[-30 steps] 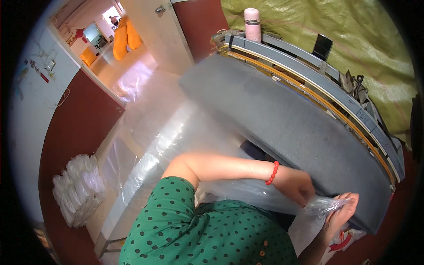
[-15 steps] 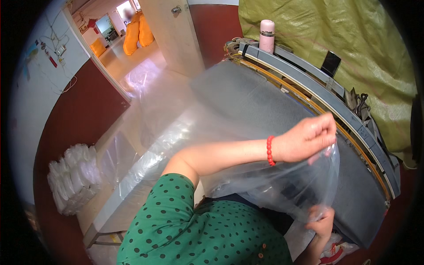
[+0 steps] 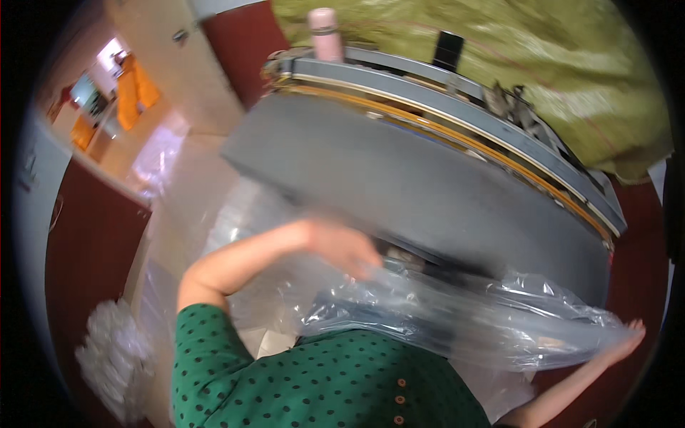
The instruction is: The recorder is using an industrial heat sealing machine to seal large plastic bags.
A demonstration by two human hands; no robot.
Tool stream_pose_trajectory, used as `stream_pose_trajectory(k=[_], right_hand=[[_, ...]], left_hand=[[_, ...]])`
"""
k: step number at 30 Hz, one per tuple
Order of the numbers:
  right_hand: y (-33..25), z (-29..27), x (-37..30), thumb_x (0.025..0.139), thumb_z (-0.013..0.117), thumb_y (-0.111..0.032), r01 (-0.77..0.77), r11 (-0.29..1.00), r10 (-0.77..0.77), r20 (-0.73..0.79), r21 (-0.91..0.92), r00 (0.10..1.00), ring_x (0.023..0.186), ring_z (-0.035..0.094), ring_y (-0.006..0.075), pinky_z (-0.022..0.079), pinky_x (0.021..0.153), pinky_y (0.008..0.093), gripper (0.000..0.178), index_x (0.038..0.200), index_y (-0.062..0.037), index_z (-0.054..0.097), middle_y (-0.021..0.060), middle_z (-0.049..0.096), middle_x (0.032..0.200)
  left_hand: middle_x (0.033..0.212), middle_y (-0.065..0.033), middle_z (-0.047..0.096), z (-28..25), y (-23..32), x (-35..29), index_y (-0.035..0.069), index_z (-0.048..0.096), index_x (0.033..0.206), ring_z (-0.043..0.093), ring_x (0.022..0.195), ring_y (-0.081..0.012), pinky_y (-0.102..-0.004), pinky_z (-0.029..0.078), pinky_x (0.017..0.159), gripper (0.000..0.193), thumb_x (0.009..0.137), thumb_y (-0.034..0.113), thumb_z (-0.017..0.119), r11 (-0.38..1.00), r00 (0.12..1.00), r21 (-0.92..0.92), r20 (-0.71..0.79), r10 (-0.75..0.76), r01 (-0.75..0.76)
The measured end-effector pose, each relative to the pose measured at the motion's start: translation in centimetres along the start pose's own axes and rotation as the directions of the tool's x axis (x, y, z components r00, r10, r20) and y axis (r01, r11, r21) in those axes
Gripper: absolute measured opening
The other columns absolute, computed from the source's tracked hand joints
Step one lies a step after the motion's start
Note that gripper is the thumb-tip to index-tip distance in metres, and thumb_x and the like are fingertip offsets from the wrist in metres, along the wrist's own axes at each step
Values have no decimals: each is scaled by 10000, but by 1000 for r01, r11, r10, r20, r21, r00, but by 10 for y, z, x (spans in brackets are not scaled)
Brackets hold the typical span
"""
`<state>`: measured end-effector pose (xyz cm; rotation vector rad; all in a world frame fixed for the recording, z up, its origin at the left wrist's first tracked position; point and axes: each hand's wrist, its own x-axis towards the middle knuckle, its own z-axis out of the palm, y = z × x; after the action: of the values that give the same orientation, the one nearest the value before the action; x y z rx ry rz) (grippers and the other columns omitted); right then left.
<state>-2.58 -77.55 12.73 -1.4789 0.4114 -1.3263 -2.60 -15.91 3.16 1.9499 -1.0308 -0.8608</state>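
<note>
A large clear plastic bag (image 3: 464,317) is stretched flat across my front, just below the grey table top (image 3: 428,178). My left hand (image 3: 346,248), blurred by motion, grips the bag's left end near the table's front edge. At the lower right, my right hand (image 3: 626,341) holds the bag's crumpled right end. Something dark shows through the plastic under the table edge; I cannot tell what it is.
A pink bottle (image 3: 325,32) and a black phone (image 3: 448,50) stand on the machine rail behind the table. An olive tarp (image 3: 571,64) hangs at the back right. Clear plastic sheeting (image 3: 178,235) lies to my left, with a pile of white bags (image 3: 114,357) on the floor.
My left hand has dropped from its raised position and swung left to the table edge. The bag, held up before, is now pulled out flat between both hands.
</note>
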Motion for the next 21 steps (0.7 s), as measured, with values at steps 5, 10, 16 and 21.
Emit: stream_pose_trajectory(k=[5,10,16,21], right_hand=[[60,56,2,891,416,-188,510,799,-259,584,-318,770,797,493,134,409,744,262,206,908,-15,525,52,527,831],[76,136,-111,860,475,-155,533,784,-116,768,-319,630,575,436,199,402,580,308,163,793,-7,464,163,462,647],[90,160,-154,836,509,-130,371,885,3,801,-281,598,546,383,100,365,527,259,184,717,2,461,97,380,561],[81,175,-186,821,524,-115,300,935,39,894,-190,447,537,360,66,337,491,233,190,678,-1,469,8,401,540]], left_hand=[[836,-140,610,-88,-65,-162,68,580,995,578,776,-230,-329,446,695,340,664,127,629,671,737,306,-310,-600,675],[878,-122,586,-170,21,-246,67,583,851,550,829,-305,-378,444,701,178,679,52,542,-88,-6,-22,-985,172,996],[1083,-143,519,-122,-39,-157,33,520,1022,478,1035,-314,-371,407,847,284,741,68,495,98,578,631,-753,314,769],[923,-196,587,-106,-146,-254,38,604,924,572,874,-319,-388,457,761,266,680,133,557,14,-29,-49,-766,-642,999]])
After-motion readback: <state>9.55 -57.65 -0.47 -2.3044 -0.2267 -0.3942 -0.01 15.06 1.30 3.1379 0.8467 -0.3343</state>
